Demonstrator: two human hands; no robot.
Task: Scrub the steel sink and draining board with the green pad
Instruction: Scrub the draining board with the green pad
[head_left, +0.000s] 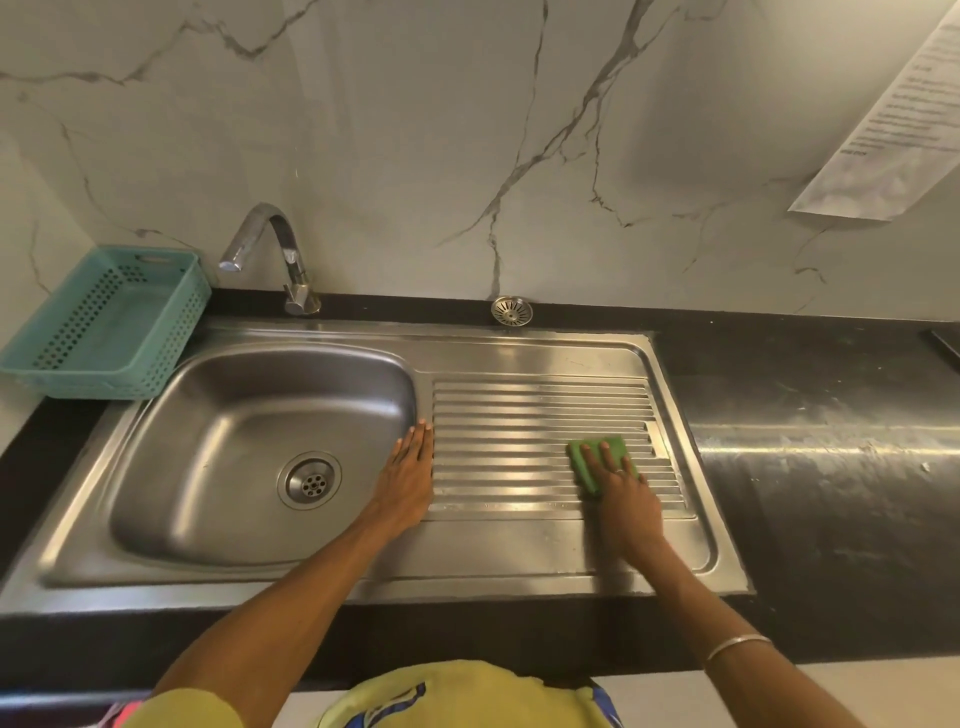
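On the draining board (545, 415) | right hand (623, 488) grip flat, fingers straight, pressing green pad (597, 457) | left hand (410, 473) grip flat, empty, beside sink (234, 431)

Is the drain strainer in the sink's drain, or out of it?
Out. The strainer sits on the black counter behind the draining board, not in the drain.

Printed lines of dark text are carried on a laminated paper sheet (893, 119) fixed to the marble wall (415, 130) at the far right, but the print is too small and blurred for any word to be made out. No brand, label or number can be read anywhere else in the scene.
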